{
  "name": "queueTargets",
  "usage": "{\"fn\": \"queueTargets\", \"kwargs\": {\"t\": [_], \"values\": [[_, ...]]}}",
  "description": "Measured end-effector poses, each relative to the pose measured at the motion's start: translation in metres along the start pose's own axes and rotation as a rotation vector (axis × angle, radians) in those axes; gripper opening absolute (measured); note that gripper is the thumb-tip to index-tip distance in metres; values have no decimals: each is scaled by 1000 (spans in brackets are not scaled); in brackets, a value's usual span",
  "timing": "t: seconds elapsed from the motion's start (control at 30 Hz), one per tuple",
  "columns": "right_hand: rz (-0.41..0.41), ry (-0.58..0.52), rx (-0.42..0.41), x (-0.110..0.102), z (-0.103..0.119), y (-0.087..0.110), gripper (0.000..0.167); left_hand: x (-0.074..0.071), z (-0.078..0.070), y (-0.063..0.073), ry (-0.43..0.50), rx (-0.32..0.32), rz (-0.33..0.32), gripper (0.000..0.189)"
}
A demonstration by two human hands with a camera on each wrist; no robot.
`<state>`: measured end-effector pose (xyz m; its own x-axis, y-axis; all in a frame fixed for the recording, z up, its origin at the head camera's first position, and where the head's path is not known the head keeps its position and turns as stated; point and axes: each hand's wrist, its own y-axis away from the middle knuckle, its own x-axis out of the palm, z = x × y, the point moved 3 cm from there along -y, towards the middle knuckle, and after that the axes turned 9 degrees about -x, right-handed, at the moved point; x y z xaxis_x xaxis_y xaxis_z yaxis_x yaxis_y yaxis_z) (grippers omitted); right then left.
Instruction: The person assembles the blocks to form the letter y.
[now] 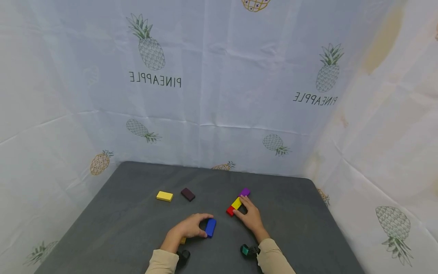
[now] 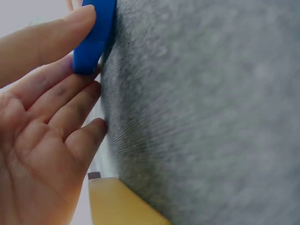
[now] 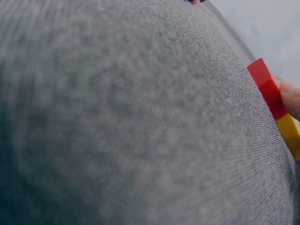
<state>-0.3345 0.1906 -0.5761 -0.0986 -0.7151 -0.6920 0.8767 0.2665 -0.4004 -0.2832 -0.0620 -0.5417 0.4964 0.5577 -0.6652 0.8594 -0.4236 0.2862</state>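
Observation:
My left hand point(image 1: 189, 226) pinches a blue block point(image 1: 210, 227) on the dark table, thumb on the near end and fingers on the far end. In the left wrist view the thumb point(image 2: 70, 33) presses against that blue block point(image 2: 96, 40). Further right and a bit farther off, my right hand point(image 1: 251, 217) holds a slanting row of a red block point(image 1: 230, 211), a yellow block point(image 1: 236, 203) and a purple block point(image 1: 244, 192), placed end to end. Its thumb is at the red one, its fingertips near the purple one. The right wrist view shows the thumb point(image 3: 290, 97) against the red block point(image 3: 267, 86).
A yellow block point(image 1: 164, 196) and a dark brown block point(image 1: 188, 194) lie toward the back left of the table point(image 1: 280, 213). Partly hidden behind the left wrist is an orange-yellow block point(image 1: 183, 240). Pineapple-printed curtains point(image 1: 219, 91) enclose the back and sides.

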Motion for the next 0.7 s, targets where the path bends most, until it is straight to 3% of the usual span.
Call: {"fn": "queueTargets", "kwargs": {"t": [0.43, 0.7], "values": [[-2, 4, 7, 1, -1, 0, 64, 0, -1, 1, 50, 59, -66, 61], [-21, 21, -33, -1, 1, 0, 63, -5, -5, 0, 135, 112, -123, 63]]}}
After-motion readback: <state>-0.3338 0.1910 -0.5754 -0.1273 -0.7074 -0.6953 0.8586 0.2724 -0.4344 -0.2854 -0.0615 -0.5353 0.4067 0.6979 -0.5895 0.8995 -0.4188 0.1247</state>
